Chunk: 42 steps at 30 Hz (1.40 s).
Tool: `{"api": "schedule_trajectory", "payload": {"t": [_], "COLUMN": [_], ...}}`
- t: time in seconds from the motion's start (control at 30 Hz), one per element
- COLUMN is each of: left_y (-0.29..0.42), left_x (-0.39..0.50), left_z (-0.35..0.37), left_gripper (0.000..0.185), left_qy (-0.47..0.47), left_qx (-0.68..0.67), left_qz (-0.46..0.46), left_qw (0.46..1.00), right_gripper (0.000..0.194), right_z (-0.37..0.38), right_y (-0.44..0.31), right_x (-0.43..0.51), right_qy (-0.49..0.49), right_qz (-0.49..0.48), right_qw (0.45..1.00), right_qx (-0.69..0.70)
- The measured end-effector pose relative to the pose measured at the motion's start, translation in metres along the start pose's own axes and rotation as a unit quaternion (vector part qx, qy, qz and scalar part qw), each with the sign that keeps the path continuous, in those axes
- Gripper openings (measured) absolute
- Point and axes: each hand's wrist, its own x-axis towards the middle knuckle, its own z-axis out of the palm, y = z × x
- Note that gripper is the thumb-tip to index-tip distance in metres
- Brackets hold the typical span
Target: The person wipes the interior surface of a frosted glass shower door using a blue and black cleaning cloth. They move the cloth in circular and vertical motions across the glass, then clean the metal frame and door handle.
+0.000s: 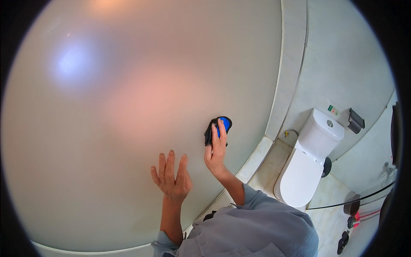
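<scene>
A large frosted glass pane (128, 128) fills most of the view in front of me. My right hand (217, 149) presses a black and blue hand-held pad or brush (225, 124) against the pane, fingers laid along it; its exact kind I cannot tell. Lower and to the left, my left hand (173, 180) has its fingers spread at the same pane and holds nothing. Both forearms come out of rolled grey sleeves.
To the right stands a white toilet (300, 176) with its lid down. A dark paper holder (356, 121) is fixed to the wall near its cistern. Between toilet and pane runs a raised pale tiled sill (255, 159). Dark slippers (343, 242) lie at the lower right.
</scene>
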Motion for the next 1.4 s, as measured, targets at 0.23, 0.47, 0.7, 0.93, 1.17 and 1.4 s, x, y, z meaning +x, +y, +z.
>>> {"api": "schedule_trajectory", "payload": {"t": [0.23,0.47,0.7,0.93,1.17,1.4], "left_y": [-0.005,-0.004,-0.002,-0.001,-0.001,0.002], "left_x": [-0.003,-0.006,-0.009,-0.009,-0.014,-0.011], "left_z": [0.008,0.015,0.013,0.015,0.013,0.015], "left_gripper": [0.035,0.036,0.037,0.037,0.037,0.034], "left_qy": [0.038,0.039,0.029,0.032,0.027,0.022], "left_qx": [0.075,0.091,0.092,0.094,0.094,0.098], "left_qz": [0.045,0.046,0.040,0.042,0.045,0.049], "left_qw": [0.995,0.994,0.995,0.994,0.994,0.994], "right_gripper": [0.058,0.067,0.057,0.065,0.063,0.062], "right_z": [-0.004,-0.001,-0.009,-0.009,-0.009,-0.003], "right_y": [0.117,0.053,0.094,0.012,0.014,-0.003], "right_x": [0.026,0.026,0.089,0.046,0.122,0.036], "right_qy": [0.175,0.111,0.203,0.080,0.120,-0.004], "right_qz": [0.276,0.132,0.186,0.007,0.008,-0.092], "right_qw": [0.945,0.985,0.961,0.997,0.993,0.996], "right_qx": [-0.023,-0.026,-0.020,0.010,0.009,0.024]}}
